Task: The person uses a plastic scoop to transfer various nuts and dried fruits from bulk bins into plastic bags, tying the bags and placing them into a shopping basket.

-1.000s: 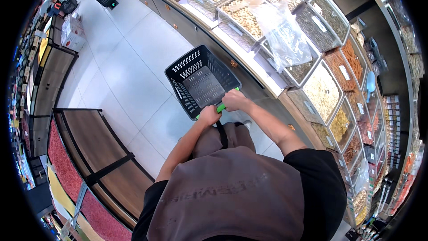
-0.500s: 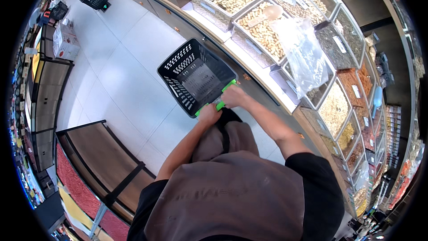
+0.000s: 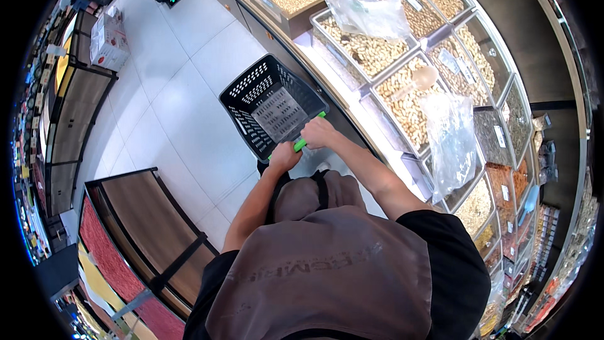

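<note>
Left hand (image 3: 284,156) + right hand (image 3: 319,132) closed on green handle (image 3: 301,145)
Grips slightly apart, likely for balance; black basket (image 3: 279,113) just ahead of both

White labels (image 3: 499,135) stand on the clear food bins (image 3: 340,63) to the right of the black basket (image 3: 280,114), their print too small to read. Below the basket, a line of dark, creased lettering (image 3: 308,269) runs across the brown apron (image 3: 333,305), clear only in part. Up and to the left of the basket, a white carton (image 3: 108,49) bears reddish print, also unreadable.
</note>
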The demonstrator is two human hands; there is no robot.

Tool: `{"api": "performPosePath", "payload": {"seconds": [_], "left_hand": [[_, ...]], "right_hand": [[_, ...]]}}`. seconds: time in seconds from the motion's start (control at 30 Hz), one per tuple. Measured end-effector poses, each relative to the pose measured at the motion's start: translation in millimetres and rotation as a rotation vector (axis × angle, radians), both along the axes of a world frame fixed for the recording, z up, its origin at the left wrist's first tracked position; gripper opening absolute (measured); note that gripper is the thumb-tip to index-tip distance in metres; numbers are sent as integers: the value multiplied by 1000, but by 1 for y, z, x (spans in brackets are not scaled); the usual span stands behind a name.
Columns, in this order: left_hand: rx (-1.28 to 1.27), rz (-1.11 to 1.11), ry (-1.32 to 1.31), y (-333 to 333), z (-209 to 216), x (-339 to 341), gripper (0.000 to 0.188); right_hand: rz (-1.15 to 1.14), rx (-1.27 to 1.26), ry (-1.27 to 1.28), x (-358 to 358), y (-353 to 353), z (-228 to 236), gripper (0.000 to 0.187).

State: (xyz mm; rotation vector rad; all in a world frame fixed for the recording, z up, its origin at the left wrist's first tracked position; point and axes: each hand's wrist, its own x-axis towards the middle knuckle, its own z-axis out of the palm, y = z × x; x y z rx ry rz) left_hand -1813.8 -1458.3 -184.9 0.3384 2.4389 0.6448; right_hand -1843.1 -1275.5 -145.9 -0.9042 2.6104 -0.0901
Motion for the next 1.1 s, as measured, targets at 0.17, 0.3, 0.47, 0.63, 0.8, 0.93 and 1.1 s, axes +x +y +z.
{"api": "performPosePath", "payload": {"seconds": [0.17, 0.3, 0.47, 0.63, 0.8, 0.93, 1.1], "left_hand": [[53, 16, -10, -24, 0, -78, 34], [126, 90, -47, -42, 2, -150, 43], [307, 194, -187, -63, -13, -240, 48], [623, 304, -329, -50, -42, -320, 53], [846, 503, -680, -15, -40, -374, 45], [937, 526, -598, 4, -42, -403, 47], [1023, 673, -555, 32, -54, -445, 49]], "right_hand": [[-58, 2, 2, -79, -24, -3, 18], [-291, -193, 286, -132, -55, -3, 33], [-1090, -536, 53, -171, -108, 1, 81], [-1166, -958, 7, -188, -155, -28, 80], [-1269, -925, -96, -225, -133, -13, 61], [-1328, -859, -94, -235, -116, 5, 37], [-1215, -1083, 152, -216, -69, 6, 37]]}}
